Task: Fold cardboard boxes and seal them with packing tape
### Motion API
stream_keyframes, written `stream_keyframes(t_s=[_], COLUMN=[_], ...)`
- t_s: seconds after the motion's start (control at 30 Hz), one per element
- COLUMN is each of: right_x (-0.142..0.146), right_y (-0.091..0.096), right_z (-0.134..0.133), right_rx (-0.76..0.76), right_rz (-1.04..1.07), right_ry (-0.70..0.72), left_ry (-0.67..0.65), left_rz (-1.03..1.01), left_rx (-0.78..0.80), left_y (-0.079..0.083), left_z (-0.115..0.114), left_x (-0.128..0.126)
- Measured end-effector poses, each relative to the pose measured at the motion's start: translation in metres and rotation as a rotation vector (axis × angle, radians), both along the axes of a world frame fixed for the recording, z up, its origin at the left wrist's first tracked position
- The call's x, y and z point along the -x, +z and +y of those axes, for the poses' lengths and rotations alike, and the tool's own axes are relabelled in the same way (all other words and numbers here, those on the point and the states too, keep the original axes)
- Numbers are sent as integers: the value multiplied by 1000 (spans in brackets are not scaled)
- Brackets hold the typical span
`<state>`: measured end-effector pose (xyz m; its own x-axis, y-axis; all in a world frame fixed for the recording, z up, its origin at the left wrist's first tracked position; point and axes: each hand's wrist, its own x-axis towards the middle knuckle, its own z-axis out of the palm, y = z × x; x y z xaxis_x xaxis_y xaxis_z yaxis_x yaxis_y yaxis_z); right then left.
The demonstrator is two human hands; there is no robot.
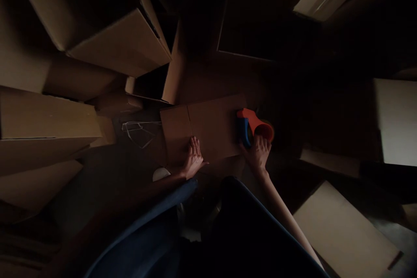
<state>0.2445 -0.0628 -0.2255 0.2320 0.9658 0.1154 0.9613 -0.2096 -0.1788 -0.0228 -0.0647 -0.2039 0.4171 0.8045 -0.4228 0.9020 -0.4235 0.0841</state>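
far left: stacked cardboard boxes (81,43) in shadow, flaps loose. next, thin white tape scraps (140,132) on the dark floor (107,182). below them, a dark blue sleeve (146,234) runs along the bottom of the frame. small white round object (161,174) sits just beside the left hand (193,158). left hand: grip spread, palm flat on a flattened cardboard box (211,128), near its lower edge. the box lies flat on the floor, with a crease near its left end. right hand (257,154): grip closed around an orange and blue tape dispenser (247,126), which sits at the box's right edge, touching it. bare forearm (283,204) trails to the lower right. far right: a loose cardboard sheet (342,230) and a pale cardboard panel (397,121), both well apart from the hands.
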Motion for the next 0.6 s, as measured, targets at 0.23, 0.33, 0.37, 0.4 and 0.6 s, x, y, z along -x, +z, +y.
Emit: stream_keyframes(t_s=[0.23, 0.33, 0.37, 0.4, 0.6], right_x=[1, 1, 0, 0, -9], right_y=[3, 3, 3, 4, 11], right_z=[1, 1, 1, 1, 0], right_rx=[10, 10, 10, 10, -10], right_rz=[23, 24, 24, 26, 99], right_ry=[-4, -3, -2, -1, 66], left_ry=[-31, -55, -57, -58, -106], left_rz=[0, 13, 10, 8, 32], left_rx=[-3, 1, 9, 20, 55], left_y=[2, 5, 7, 8, 12], left_z=[2, 4, 5, 6, 11], left_x=[1, 2, 2, 2, 3])
